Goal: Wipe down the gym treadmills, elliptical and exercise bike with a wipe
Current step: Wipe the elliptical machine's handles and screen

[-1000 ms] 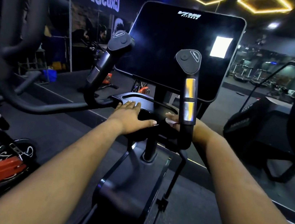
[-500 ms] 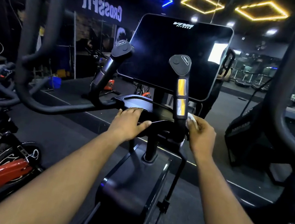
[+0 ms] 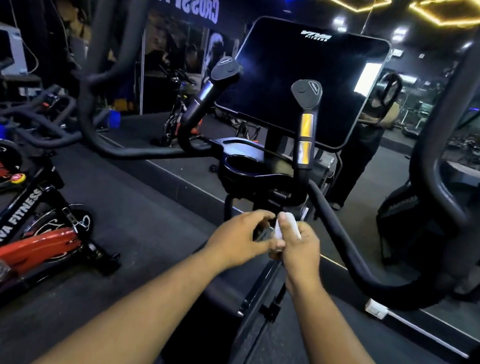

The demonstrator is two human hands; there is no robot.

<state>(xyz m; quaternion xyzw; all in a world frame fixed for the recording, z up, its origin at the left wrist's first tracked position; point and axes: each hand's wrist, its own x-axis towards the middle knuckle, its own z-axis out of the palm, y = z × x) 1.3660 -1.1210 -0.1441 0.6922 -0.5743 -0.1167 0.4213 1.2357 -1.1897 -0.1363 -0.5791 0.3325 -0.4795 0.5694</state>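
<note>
We are standing at the elliptical (image 3: 265, 167), both hands brought together below its cup tray (image 3: 242, 165). Our right hand (image 3: 297, 248) is clenching the wipe (image 3: 283, 225), a small white wad poking out above the knuckles. Our left hand (image 3: 238, 237) is curling its fingers toward that wad; whether it is actually pinching it, we cannot tell. The likely trouble, as we are judging it: refolding in mid-air, we could be fumbling the wipe onto the floor (image 3: 134, 222), dirtying it. A wad this tight is also risking streaks on the screen (image 3: 302, 82).
</note>
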